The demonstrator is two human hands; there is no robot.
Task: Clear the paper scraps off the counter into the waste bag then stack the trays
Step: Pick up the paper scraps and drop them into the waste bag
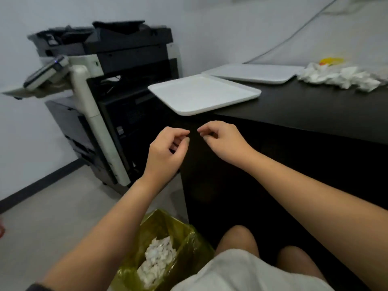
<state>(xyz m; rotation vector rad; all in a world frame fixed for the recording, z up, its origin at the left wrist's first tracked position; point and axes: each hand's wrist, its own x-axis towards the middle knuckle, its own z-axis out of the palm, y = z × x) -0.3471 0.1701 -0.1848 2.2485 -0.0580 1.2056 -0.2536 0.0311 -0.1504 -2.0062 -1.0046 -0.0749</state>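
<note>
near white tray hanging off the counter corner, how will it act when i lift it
The near tray looks thin, flat and empty, so it is probably stiff and light. Its corner overhangs the counter, so pressing there could tip it. The smooth surface may slide easily; the low rim gives the fingers little to catch.

Two plain white trays, the nearer tray (201, 95) and the farther tray (254, 73), are shown on a black counter (315, 110). White paper scraps (340, 78) are seen at 2 o'clock, with a yellow object (331, 60) behind them. At 6 o'clock, a translucent yellow-green waste bag (168, 234) is filled with white scraps (157, 261). A black, grey and off-white copier (109, 85) is shown at 10 o'clock against a white wall (210, 28), above a pale grey floor (52, 211) edged by a black skirting strip (37, 185).
</note>
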